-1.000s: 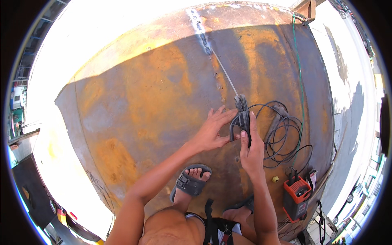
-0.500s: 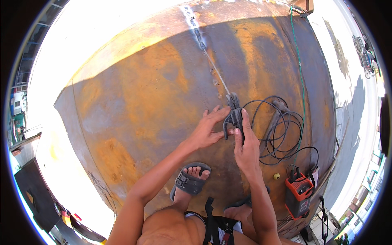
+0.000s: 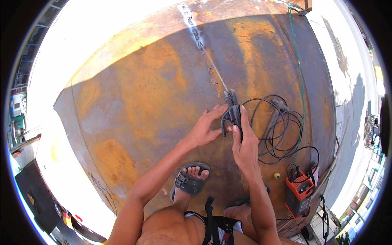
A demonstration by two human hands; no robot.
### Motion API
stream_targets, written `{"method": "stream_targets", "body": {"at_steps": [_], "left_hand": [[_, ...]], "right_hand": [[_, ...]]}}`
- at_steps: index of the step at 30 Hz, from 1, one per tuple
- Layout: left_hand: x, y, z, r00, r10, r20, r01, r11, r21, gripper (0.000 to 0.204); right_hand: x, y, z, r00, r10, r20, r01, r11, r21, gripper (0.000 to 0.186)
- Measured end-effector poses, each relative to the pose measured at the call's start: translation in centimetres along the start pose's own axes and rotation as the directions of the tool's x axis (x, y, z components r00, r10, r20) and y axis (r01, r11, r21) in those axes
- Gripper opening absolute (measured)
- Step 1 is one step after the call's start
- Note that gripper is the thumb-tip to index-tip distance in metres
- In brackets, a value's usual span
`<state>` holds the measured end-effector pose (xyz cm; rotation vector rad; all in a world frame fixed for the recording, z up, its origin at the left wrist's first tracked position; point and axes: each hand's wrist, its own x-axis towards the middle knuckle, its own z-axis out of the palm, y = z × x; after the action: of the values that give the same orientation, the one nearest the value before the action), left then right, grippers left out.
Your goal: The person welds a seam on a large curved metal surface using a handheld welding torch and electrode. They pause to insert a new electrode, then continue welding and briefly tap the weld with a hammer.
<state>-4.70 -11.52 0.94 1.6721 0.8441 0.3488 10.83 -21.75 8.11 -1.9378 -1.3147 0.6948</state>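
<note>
My right hand [image 3: 246, 149] is closed around a black welding electrode holder [image 3: 233, 114]. A thin, straight welding rod [image 3: 215, 70] sticks out of its far end, and its tip lies at a dark weld bead [image 3: 193, 30]. Close by on the left is my left hand [image 3: 206, 128], its fingers stretched and apart; fingertips and thumb reach to the holder's side, and whether they press on it I cannot tell. Beneath both hands spreads a rusty, curved steel surface [image 3: 151, 98] with a seam and small spots running toward the holder.
Coiled black cable [image 3: 286, 141] lies right of the holder over a dark tool-like piece [image 3: 272, 122]. An orange and black welding machine [image 3: 299, 192] stands at the lower right, near a small yellow object [image 3: 276, 175]. A green cord [image 3: 301, 73] runs along the right. My sandaled foot [image 3: 191, 179] is below.
The holder and both hands have shifted very slightly left and up in the picture. On the street at the right, a wheeled vehicle has moved downward in view.
</note>
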Motion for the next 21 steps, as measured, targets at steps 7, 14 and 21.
{"method": "stream_targets", "body": {"at_steps": [7,14,21], "left_hand": [[0.49,-0.88,-0.29,0.997,0.05,0.064,-0.046,0.996,-0.073,0.082],[0.27,-0.96,-0.25,0.996,0.025,0.08,-0.021,0.998,-0.051,0.083],[0.12,-0.95,-0.25,0.996,0.041,0.081,-0.038,0.999,-0.033,0.084]], "right_hand": [[0.27,-0.1,-0.12,1.0,0.011,0.011,-0.011,1.0,-0.013,0.062],[0.01,-0.16,-0.21,1.0,0.022,0.02,-0.022,1.0,-0.011,0.063],[-0.15,-0.14,-0.36,1.0,0.014,0.027,-0.013,0.999,-0.03,0.063]]}}
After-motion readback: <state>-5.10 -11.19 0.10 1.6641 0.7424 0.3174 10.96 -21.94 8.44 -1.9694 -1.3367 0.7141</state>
